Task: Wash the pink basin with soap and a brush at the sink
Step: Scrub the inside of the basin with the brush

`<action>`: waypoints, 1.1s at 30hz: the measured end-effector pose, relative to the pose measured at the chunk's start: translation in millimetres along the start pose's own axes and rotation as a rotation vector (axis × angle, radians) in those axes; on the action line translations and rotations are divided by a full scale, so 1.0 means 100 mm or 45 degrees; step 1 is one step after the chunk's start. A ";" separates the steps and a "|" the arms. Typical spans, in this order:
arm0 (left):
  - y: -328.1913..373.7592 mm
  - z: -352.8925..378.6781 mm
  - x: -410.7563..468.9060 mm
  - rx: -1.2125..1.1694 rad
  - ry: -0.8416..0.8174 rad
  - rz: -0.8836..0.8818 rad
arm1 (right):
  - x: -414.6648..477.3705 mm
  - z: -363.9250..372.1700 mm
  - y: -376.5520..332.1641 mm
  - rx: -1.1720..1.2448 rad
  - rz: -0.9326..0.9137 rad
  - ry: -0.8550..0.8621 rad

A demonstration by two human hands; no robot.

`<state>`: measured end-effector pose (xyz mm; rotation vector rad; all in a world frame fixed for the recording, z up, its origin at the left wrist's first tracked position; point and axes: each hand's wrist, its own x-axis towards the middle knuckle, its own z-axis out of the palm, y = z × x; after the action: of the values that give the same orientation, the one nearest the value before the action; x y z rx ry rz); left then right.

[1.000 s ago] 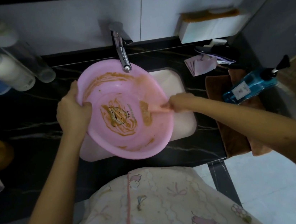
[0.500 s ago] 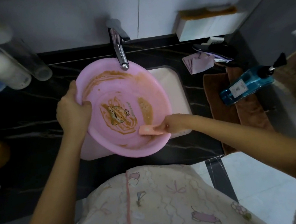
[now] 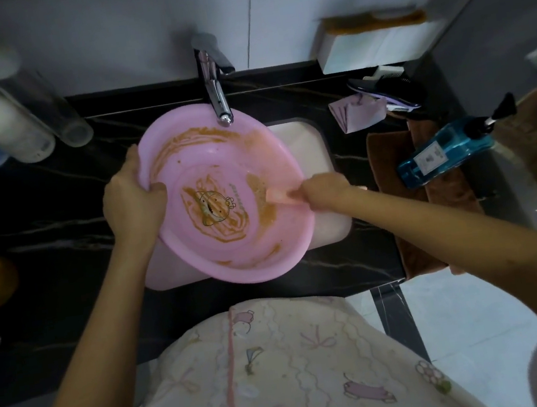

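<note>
A round pink basin (image 3: 187,166) smeared with orange-brown dirt lies tilted over the white sink (image 3: 306,140), under the chrome tap (image 3: 217,100). A cartoon print shows on its bottom. My left hand (image 3: 132,204) grips the basin's left rim, thumb inside. My right hand (image 3: 321,189) holds a pink bar of soap (image 3: 278,197) against the basin's inner right wall. No brush is in either hand.
The black counter (image 3: 56,210) carries several bottles at the far left. On the right lie a blue pump bottle (image 3: 441,153) on a brown towel (image 3: 390,153), a folded pink cloth (image 3: 358,114) and a comb. A white box stands by the wall.
My right hand slid the soap down to the basin's lower right wall, then back up to the right wall. My left hand kept its grip on the rim.
</note>
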<state>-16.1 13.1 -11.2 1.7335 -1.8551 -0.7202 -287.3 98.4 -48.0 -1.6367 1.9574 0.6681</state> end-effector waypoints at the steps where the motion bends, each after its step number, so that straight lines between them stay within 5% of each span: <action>1: -0.01 0.00 0.00 -0.002 0.003 0.009 | -0.06 0.05 -0.10 0.080 -0.012 -0.127; 9: -0.05 0.01 0.02 -0.015 0.007 0.070 | -0.30 0.09 -0.23 0.816 -0.366 -0.743; 11: -0.06 0.00 0.04 -0.008 -0.004 0.081 | -0.23 0.10 -0.12 0.707 -0.313 -0.663; 15: -0.06 0.00 0.04 -0.009 -0.049 0.108 | -0.09 0.05 -0.06 -0.237 -0.046 -0.114; 18: -0.03 0.01 0.03 0.006 -0.033 0.028 | -0.22 0.12 -0.22 0.087 -0.235 -0.214; 21: -0.02 0.02 0.03 0.016 -0.012 0.023 | -0.33 0.16 -0.26 0.646 -0.377 -0.680; 23: -0.03 0.02 0.04 0.020 -0.029 0.051 | -0.20 0.07 -0.15 0.500 -0.280 -0.599; 26: -0.02 0.01 0.04 0.019 -0.040 0.033 | -0.06 -0.02 0.05 -0.058 -0.002 -0.191; 30: -0.03 0.00 -0.02 0.018 -0.016 0.061 | -0.17 0.05 0.01 0.524 -0.343 -0.765; 33: -0.04 -0.01 -0.02 0.027 -0.004 0.058 | -0.11 -0.03 0.07 0.305 -0.172 -0.465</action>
<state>-11.8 15.3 -13.0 1.6981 -1.9050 -0.6882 -292.5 105.8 -38.7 -1.3765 1.5838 0.6047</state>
